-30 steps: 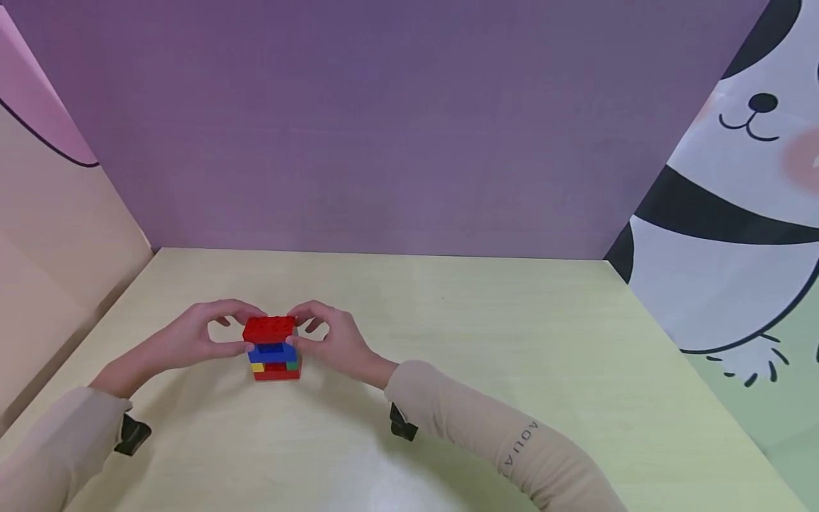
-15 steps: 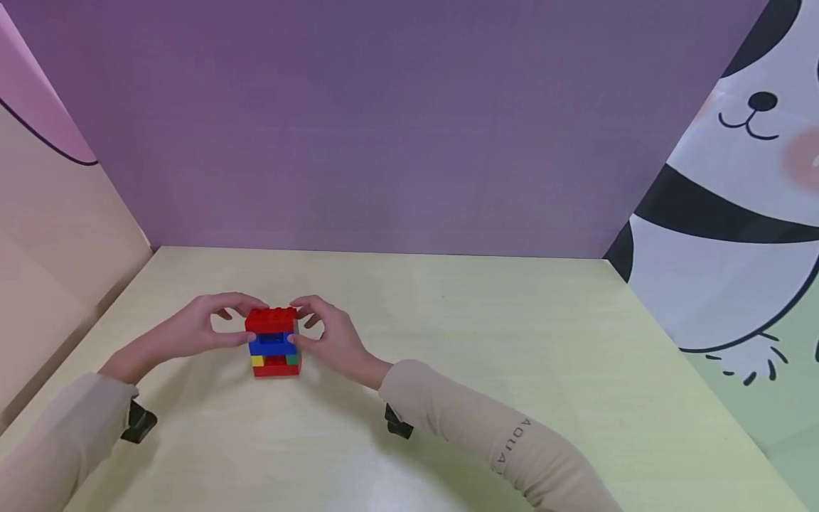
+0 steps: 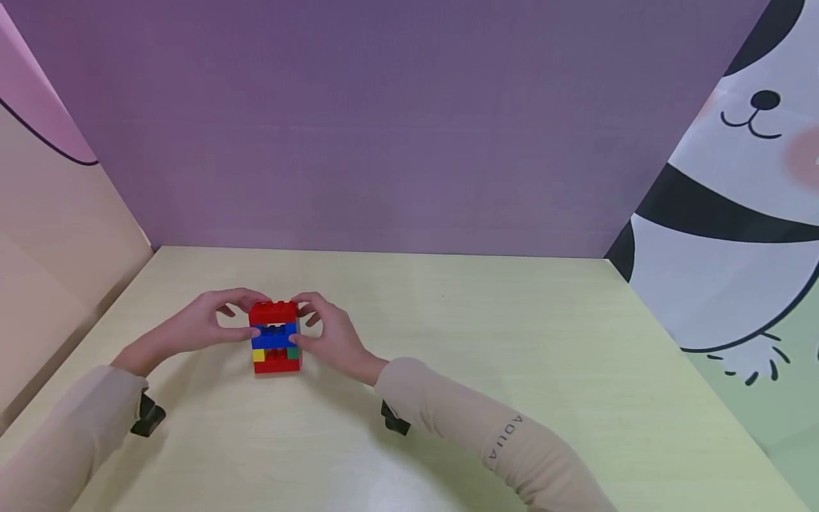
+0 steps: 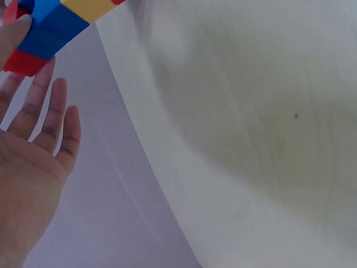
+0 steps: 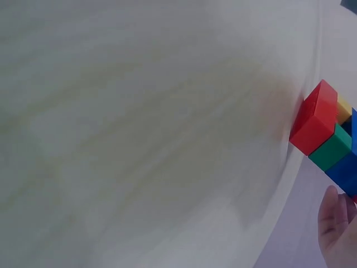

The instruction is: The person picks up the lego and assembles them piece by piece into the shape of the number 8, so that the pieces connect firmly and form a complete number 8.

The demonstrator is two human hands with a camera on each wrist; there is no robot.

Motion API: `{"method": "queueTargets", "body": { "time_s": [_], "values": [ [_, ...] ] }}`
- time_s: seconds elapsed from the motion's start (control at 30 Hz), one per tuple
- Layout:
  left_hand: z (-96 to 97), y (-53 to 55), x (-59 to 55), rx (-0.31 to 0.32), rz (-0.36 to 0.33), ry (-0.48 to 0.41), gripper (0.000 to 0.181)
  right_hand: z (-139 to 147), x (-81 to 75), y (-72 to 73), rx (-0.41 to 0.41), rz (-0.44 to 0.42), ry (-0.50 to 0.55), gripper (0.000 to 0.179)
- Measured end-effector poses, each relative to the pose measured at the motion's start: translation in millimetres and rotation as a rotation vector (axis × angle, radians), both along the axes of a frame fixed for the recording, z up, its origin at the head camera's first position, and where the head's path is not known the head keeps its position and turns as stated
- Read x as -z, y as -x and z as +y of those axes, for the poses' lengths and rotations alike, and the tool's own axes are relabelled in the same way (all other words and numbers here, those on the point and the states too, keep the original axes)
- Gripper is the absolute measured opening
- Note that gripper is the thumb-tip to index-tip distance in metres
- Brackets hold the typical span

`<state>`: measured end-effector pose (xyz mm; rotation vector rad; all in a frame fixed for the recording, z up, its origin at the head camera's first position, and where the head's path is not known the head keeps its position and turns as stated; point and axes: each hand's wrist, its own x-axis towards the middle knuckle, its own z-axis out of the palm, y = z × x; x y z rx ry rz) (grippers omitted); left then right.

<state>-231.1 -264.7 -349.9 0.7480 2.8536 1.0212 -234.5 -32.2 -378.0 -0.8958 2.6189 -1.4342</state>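
Note:
A small stack of toy building bricks [image 3: 275,364] stands between my two hands on the pale table. It has a red base, a yellow brick [image 3: 259,355] and a green brick [image 3: 293,353] at its sides, blue bricks [image 3: 271,341] above, and a red brick [image 3: 274,312] across the top. My left hand [image 3: 195,326] pinches its upper left side, thumb in front on the blue. From the right, my right hand [image 3: 339,340] pinches it likewise. In the left wrist view the lower fingers [image 4: 54,111] spread loosely below the stack. Its back is hidden.
The light wooden table [image 3: 486,370] spreads out to the right and in front. A purple wall [image 3: 384,128] rises behind its far edge. A pale panel [image 3: 57,256] borders the left, and a panda-printed panel [image 3: 723,284] the right.
The stack's top has shifted away and slightly right, and a gap under the top red brick has come into sight. Both hands moved along with it, keeping their hold.

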Motion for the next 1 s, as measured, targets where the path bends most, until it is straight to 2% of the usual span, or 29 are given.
{"method": "queueTargets", "body": {
  "time_s": [0.2, 0.53, 0.73, 1.0],
  "values": [
    [1.2, 0.9, 7.5, -0.019, -0.009, 0.003, 0.063, -0.2, -0.1, 3.9, 0.008, -0.026, -0.001, 0.051],
    [2.9, -0.9, 17.2, -0.044, 0.013, -0.014, 0.076, -1.7, 1.9, 14.6, 0.009, -0.066, 0.013, 0.048],
    [4.1, -1.2, 22.5, -0.060, -0.019, -0.015, 0.080, -2.3, 3.7, 21.8, 0.017, -0.096, 0.001, 0.048],
    [4.1, 1.2, 23.5, -0.085, -0.063, -0.003, 0.082, -3.0, 4.3, 27.5, 0.027, -0.132, -0.012, 0.048]
  ]
}}
